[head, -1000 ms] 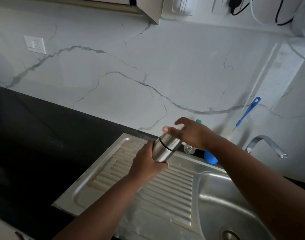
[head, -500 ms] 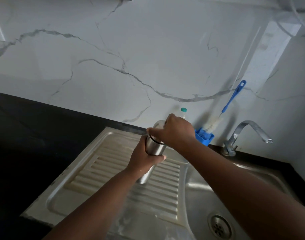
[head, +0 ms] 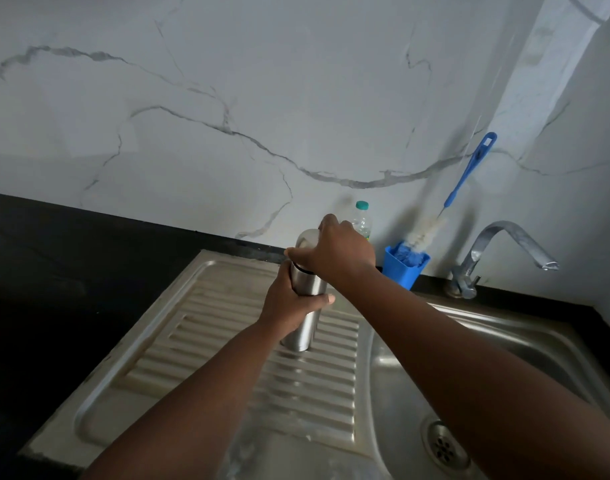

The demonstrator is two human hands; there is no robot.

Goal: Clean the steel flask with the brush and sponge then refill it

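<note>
The steel flask stands upright with its base on the ribbed drainboard. My left hand wraps around its body. My right hand grips the flask's cap from above. A bottle brush with a blue handle and white bristles leans against the wall, its head resting in a blue holder behind the sink. A blue cloth or sponge shows inside that holder.
A steel sink basin with a drain lies to the right. The tap arches over it at the back right. A clear plastic bottle with a green cap stands by the marble wall. Black counter spreads left.
The view has tilted down and right, bringing the tap and drain into sight. The flask went from tilted in the air to upright on the drainboard, both hands still on it.
</note>
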